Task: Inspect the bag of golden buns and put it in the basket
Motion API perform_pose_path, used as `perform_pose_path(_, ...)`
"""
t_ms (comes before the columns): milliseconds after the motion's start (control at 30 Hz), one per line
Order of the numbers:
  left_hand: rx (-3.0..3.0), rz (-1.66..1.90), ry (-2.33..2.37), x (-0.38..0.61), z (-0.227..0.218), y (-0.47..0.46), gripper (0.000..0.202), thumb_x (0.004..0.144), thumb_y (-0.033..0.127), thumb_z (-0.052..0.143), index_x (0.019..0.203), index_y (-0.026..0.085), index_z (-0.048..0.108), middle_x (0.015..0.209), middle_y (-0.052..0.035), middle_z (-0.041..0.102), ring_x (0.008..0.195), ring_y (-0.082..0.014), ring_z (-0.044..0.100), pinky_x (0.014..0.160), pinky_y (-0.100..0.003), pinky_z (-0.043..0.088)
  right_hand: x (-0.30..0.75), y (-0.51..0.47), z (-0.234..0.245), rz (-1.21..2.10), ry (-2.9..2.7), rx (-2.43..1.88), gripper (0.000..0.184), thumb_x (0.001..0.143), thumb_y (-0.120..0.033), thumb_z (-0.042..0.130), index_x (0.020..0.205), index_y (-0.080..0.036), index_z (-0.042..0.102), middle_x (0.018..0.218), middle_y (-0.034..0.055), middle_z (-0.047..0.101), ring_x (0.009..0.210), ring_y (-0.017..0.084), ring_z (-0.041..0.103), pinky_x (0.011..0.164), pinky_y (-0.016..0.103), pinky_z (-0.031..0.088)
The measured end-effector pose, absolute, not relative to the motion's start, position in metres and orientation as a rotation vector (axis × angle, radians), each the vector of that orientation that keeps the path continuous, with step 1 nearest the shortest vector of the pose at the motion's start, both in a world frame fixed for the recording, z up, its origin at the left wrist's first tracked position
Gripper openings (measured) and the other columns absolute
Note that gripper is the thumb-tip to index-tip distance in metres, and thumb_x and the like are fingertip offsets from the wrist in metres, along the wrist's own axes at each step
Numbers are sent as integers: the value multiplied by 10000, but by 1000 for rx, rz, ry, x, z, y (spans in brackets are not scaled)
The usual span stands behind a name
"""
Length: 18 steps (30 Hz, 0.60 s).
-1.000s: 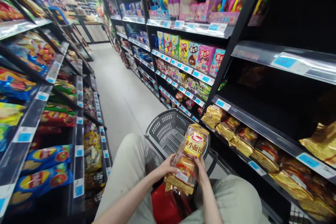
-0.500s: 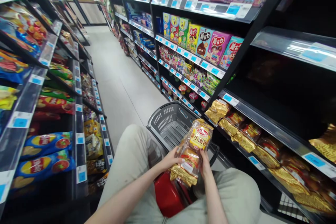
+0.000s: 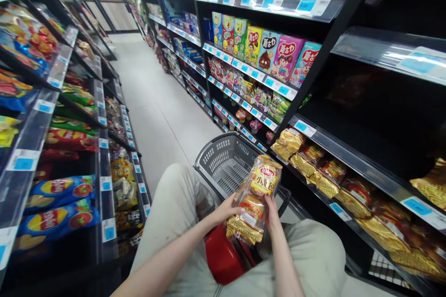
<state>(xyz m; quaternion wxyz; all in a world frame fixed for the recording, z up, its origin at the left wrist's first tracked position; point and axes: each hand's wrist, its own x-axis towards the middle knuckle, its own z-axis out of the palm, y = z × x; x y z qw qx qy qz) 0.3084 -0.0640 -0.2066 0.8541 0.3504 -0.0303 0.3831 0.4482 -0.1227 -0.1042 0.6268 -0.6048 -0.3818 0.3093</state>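
Note:
Between my two hands is a clear, gold-ended bag of small bread [image 3: 259, 190], tilted with its printed label facing up. My left hand [image 3: 226, 209] grips its left side, thumb on the front. On the opposite side my right hand [image 3: 272, 213] holds the edge, its thumb near the label; the fingers behind are hidden. Just beyond the bag stands a grey shopping basket [image 3: 218, 153], its slatted floor partly covered by the bread. A red bag [image 3: 223, 255] lies between my knees, below the bread.
Gold-wrapped bread packs [image 3: 327, 183] line the low shelf on the right. Colourful snack boxes [image 3: 268, 53] stand on the shelving ahead. At left, chip bags [image 3: 61, 190] fill slanted shelves. A pale floor aisle [image 3: 146, 93] runs forward between them.
My right thumb has shifted slightly up onto the bag's front. The bread stays in both hands, a little lower and turned slightly; the view has moved a little.

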Motion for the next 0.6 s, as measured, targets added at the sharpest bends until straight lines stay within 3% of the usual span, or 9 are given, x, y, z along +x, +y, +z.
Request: perform_pose_path(600,740,800,-88,306,-204,-63,749,555,363,826,1166,140,453,1129,-108,612,1002,-241,591,918,-366,420,442,-123,-99,686,-848,-1395,661,626,-419,777,1221,-223,567,1138,41,663,1092,260,597,979,393,455)
